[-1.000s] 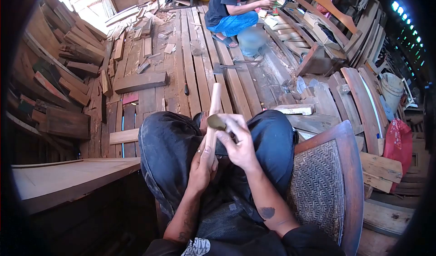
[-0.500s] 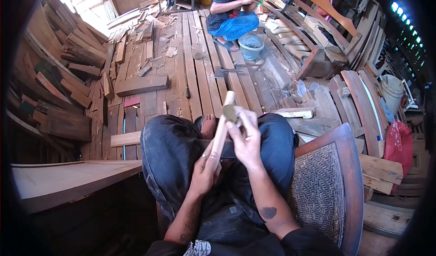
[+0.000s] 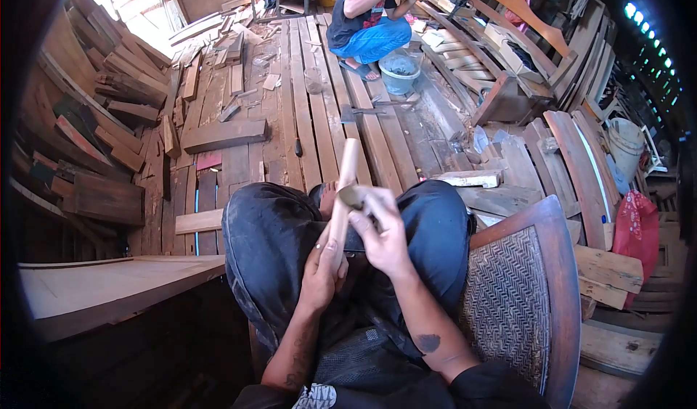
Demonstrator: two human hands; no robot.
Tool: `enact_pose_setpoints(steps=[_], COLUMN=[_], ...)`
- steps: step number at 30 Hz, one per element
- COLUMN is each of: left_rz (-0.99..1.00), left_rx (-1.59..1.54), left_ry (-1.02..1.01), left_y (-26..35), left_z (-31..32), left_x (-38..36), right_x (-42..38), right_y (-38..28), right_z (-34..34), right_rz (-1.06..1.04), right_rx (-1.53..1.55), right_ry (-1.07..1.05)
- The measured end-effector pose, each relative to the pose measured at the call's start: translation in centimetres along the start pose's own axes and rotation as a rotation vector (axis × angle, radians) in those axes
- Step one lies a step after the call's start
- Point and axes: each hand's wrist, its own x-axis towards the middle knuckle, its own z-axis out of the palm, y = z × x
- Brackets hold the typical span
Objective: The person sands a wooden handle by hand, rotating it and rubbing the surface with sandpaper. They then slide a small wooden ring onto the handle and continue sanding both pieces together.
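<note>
Rod (image 3: 348,161), light-coloured and apparently wooden, is positioned at the centre of the frame, slanting upward between the person's knees. Left hand (image 3: 322,275): closed around the lower end of the rod. Right hand (image 3: 382,235): pinching an olive-brown pad (image 3: 351,197) between thumb and fingers, with the pad against the rod at mid-length. Hazards, as judged: the rod may twist or tip if the left hand loosens, since its upper end has no visible support; the pad may slide off the narrow, rounded surface under uneven pressure; fingers may take splinters if the grain is rough. Markings: pale lettering on a dark garment (image 3: 316,394) at the lower edge is too distorted to read; the red print on the co-worker's shirt (image 3: 356,13), top centre, is illegible. No brand can be identified.
</note>
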Motion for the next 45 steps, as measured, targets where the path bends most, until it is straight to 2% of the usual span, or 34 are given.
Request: enact_pose_setpoints(steps=[2, 3, 6, 7, 9, 11, 12, 13, 16, 17, 19, 23, 25, 26, 29, 30, 31, 33, 35, 36, 37, 39, 41, 43, 45], left_rz=[-0.002, 0.001, 0.029, 0.04, 0.0, -0.04, -0.059, -0.048, -0.015, -0.026, -0.045, -0.045, -0.04, -0.031, -0.065, -0.079, -0.089, -0.054, -0.033, -0.037, -0.042, -0.061, -0.086, -0.077, -0.085], left_rx=[0.086, 0.13, 0.009, -0.047, -0.026, 0.064, 0.092, 0.078, 0.008, 0.004, -0.003, 0.102, 0.044, 0.025, 0.037, 0.058, 0.081, 0.07, 0.039, 0.03, 0.021, 0.034, 0.083, 0.088, 0.019], left_ry=[-0.042, -0.067, 0.017, 0.048, 0.017, -0.033, -0.067, -0.047, 0.0, -0.009, -0.018, -0.077, -0.031, -0.018, -0.036, -0.056, -0.08, -0.075, -0.009, -0.016, -0.022, -0.051, -0.105, -0.079, -0.002], left_y=[0.2, 0.4, 0.1, 0.0, 0.1, 0.3, 0.3, 0.3, 0.1, 0.1, 0.1, 0.0, 0.1, 0.2, 0.4, 0.1, 0.0, 0.1, 0.3, 0.4, 0.6, 0.4, 0.0, 0.1, 0.2], left_z=[0.1, 0.3, 0.4, 0.4, 0.2, 0.0, 0.1, 0.2, 0.3, 0.3, 0.1, 0.0, 0.2, 0.2, 0.1, -0.1, -0.2, -0.1, 0.2, 0.2, 0.1, -0.1, -0.3, -0.3, -0.1], left_x=[-0.4, -0.4, 0.0, 0.1, 0.0, -0.3, -0.2, -0.3, -0.1, 0.0, -0.1, -0.2, -0.1, 0.0, -0.3, -0.3, -0.2, -0.2, -0.4, -0.3, -0.2, -0.2, -0.2, -0.3, -0.3], right_x=[1.0, 1.6, 1.2, 0.1, -0.5, 0.7, 1.2, 1.7, 1.3, 0.3, -0.2, 1.8, 1.6, 1.0, 0.4, 0.8, 1.2, 1.8, 1.3, 0.5, -0.1, 0.5, 1.3, 1.8, 1.0], right_y=[0.2, 0.3, 0.5, 0.3, 0.3, 0.5, 0.4, 0.9, 0.4, -0.3, 0.5, 0.7, 0.2, 0.7, 0.8, 0.9, 0.6, 0.7, 0.4, 0.4, 0.1, 0.9, 1.2, 0.5, 0.4], right_z=[-0.2, -0.5, -0.1, 0.2, 0.1, -0.4, -0.4, -0.2, 0.1, 0.3, 0.2, -0.4, -0.3, 0.0, -0.6, -0.7, -0.8, -0.6, -0.5, 0.1, 0.2, -0.3, -0.6, -0.7, -0.6], right_rz=[0.026, 0.043, -0.115, -0.027, 0.004, -0.003, 0.104, 0.079, -0.077, 0.045, 0.022, 0.016, -0.047, -0.073, 0.025, 0.001, 0.069, 0.031, -0.037, 0.037, 0.073, -0.027, 0.062, 0.07, -0.015], right_rx=[0.05, 0.047, -0.074, -0.045, -0.014, -0.016, 0.074, 0.12, -0.046, 0.027, 0.029, 0.019, -0.144, -0.065, -0.073, -0.074, -0.017, -0.044, -0.152, 0.03, 0.01, -0.073, 0.009, -0.03, -0.124], right_ry=[0.185, 0.212, 0.035, -0.034, -0.048, 0.099, 0.173, 0.218, 0.047, -0.007, 0.012, 0.211, 0.138, 0.089, 0.048, 0.131, 0.183, 0.22, 0.105, 0.061, 0.049, 0.114, 0.272, 0.251, 0.082])
